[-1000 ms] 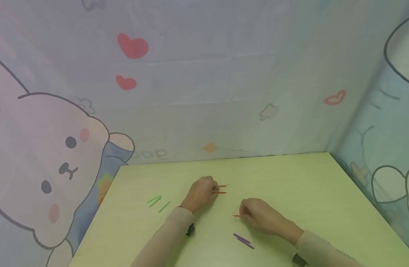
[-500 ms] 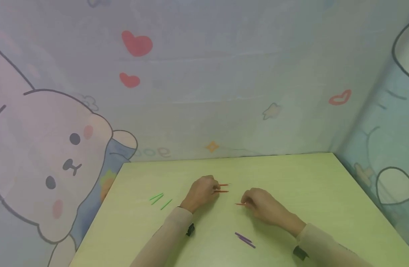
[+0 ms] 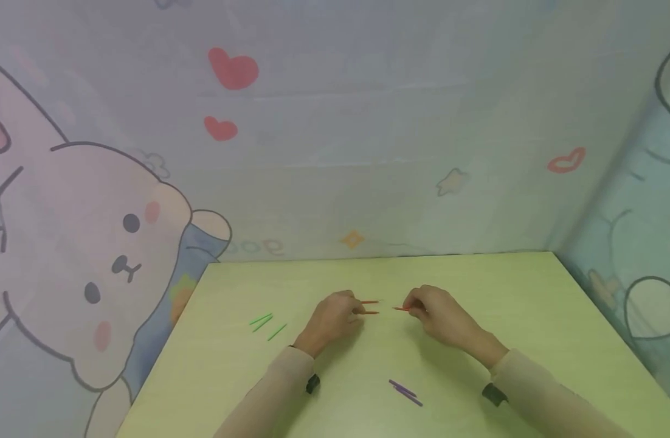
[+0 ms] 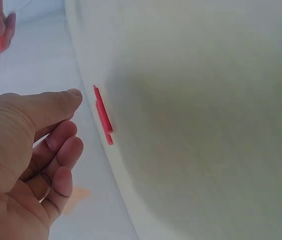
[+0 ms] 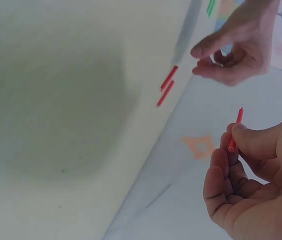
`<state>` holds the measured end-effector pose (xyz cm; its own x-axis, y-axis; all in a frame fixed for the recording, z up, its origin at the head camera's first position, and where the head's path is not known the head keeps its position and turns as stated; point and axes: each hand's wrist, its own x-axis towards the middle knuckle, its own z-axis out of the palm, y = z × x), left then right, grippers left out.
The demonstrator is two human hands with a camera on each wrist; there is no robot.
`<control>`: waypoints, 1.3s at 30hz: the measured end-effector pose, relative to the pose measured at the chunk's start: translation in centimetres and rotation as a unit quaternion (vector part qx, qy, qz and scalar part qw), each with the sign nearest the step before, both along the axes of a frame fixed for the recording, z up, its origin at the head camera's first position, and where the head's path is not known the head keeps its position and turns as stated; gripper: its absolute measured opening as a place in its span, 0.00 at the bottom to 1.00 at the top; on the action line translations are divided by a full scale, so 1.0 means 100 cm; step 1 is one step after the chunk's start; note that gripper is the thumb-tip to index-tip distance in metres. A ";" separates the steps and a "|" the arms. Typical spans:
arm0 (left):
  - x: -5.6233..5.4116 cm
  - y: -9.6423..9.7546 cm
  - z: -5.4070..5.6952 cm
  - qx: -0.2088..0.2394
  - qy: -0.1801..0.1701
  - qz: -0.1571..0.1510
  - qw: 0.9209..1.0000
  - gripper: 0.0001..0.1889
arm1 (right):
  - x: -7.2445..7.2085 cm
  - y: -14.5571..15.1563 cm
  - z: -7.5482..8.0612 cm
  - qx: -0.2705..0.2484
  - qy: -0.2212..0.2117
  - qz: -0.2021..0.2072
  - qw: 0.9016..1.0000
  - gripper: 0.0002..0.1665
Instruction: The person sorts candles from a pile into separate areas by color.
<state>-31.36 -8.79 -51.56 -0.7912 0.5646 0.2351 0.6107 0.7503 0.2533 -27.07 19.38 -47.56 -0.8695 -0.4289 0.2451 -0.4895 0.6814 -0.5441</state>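
My right hand pinches a thin red candle between thumb and fingers, held above the table. Two more red candles lie side by side on the tabletop, slightly offset along their length. My left hand hovers by them with its fingers loosely bent. In the left wrist view a gap shows between that hand and the two candles, and nothing is in its grasp. From the head view, the left fingers partly cover the near ends of this pair. The held candle points left, towards the pair.
Several green candles lie on the left of the pale yellow-green table. Purple candles rest close together near the front. A cartoon-printed cloth stands behind the table's back edge and along both sides.
My right hand has carried its red candle away from the front, up beside the two lying red ones. The left hand has stayed nearly in place. The head view has shifted slightly.
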 end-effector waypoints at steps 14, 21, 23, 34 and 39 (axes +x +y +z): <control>0.059 0.012 0.023 0.009 0.012 -0.090 0.996 0.09 | -0.030 -0.006 0.016 -0.010 0.030 -0.009 0.999 0.07; 0.098 0.030 0.024 -0.004 0.000 -0.134 0.991 0.07 | -0.045 -0.018 0.014 -0.028 -0.006 -0.014 0.999 0.06; 0.111 0.037 0.023 -0.012 0.012 -0.155 0.988 0.06 | -0.051 -0.023 0.011 -0.033 -0.013 -0.009 0.999 0.06; 0.164 0.068 0.006 -0.134 0.020 -0.224 0.965 0.13 | -0.081 -0.052 -0.014 -0.033 0.000 0.021 0.999 0.03; 0.175 0.073 -0.011 -0.091 -0.002 -0.238 0.967 0.25 | -0.088 -0.059 -0.025 -0.013 -0.009 0.021 1.000 0.02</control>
